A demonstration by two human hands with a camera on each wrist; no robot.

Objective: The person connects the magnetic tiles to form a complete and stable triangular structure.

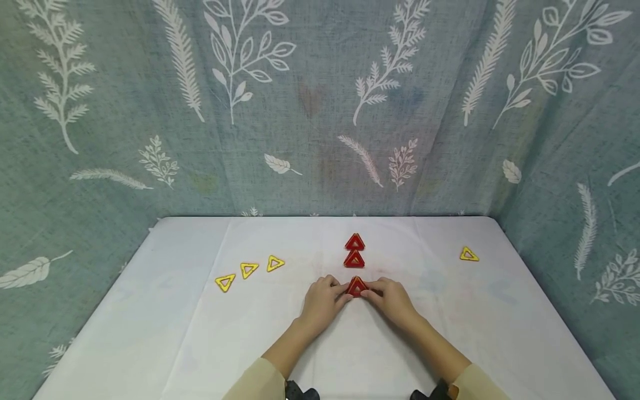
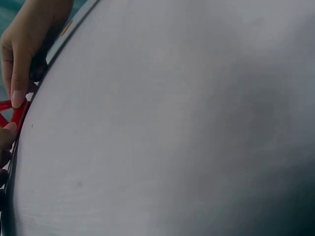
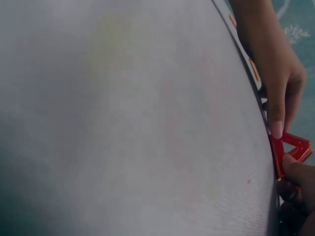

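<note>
head view showed the left hand (image 1: 321,303) and the right hand (image 1: 393,300) both clamped on the nearest red triangle (image 1: 357,294), thumbs and forefingers pinching it from opposite sides at the middle of the white counter (image 1: 250,344); whether it was raised could not be determined. a second red triangle (image 1: 354,265) and a third red triangle (image 1: 355,248) lay close together beyond it, in line. three yellow triangles (image 1: 249,265) lay well to the left, one lone yellow triangle (image 1: 469,259) well to the right.
</note>
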